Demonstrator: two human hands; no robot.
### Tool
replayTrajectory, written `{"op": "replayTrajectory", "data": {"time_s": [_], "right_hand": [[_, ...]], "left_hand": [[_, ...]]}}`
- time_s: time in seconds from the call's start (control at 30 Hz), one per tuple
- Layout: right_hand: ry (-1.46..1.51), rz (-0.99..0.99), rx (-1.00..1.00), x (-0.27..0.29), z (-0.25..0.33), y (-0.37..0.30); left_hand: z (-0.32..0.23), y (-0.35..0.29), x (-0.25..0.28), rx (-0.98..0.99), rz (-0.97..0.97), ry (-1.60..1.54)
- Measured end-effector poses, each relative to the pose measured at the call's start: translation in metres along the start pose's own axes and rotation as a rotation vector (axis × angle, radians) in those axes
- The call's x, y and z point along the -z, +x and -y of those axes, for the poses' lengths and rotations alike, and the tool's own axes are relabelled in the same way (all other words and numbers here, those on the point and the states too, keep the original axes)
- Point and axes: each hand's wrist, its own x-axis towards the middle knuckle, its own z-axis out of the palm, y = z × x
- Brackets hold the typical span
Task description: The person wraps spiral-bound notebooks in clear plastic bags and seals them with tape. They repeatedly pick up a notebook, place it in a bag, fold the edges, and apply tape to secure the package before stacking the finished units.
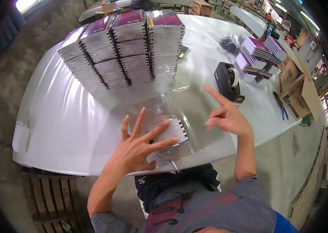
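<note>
Near the front edge of the white table, a small bundle of spiral notebooks (173,133) stands with its page edges and black bindings upward. A sheet of clear plastic film (199,116) lies under and around it, spreading out to the right. My left hand (136,145) rests over the bundle, fingers spread, pressing on the film and the page edges. Above the film's right part hovers my right hand (230,118), index finger stretched out and the other fingers loosely curled. Whether a bit of tape clings to a fingertip is too small to tell. A black tape dispenser (228,81) stands just beyond it.
Tall stacks of film-wrapped notebooks (133,50) stand at the back left. At the right are loose purple-covered notebooks (257,58), crumpled dark plastic (232,42), blue-handled scissors (280,105) and an open cardboard box (292,91). A wooden pallet (51,198) lies on the floor, lower left.
</note>
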Motion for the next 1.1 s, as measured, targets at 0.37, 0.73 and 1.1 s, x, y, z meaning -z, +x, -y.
{"op": "replayTrajectory", "data": {"time_s": [0.37, 0.73, 1.1], "right_hand": [[-0.944, 0.110, 0.198, -0.045, 0.041, 0.050], [-0.623, -0.074, 0.935, -0.066, -0.015, 0.003], [0.452, -0.068, 0.250, -0.073, -0.013, 0.025]], "left_hand": [[0.002, 0.007, 0.001, -0.004, 0.029, 0.059], [0.012, 0.008, -0.011, -0.086, -0.125, -0.094], [0.004, 0.044, -0.037, 0.040, -0.837, -0.737]]}}
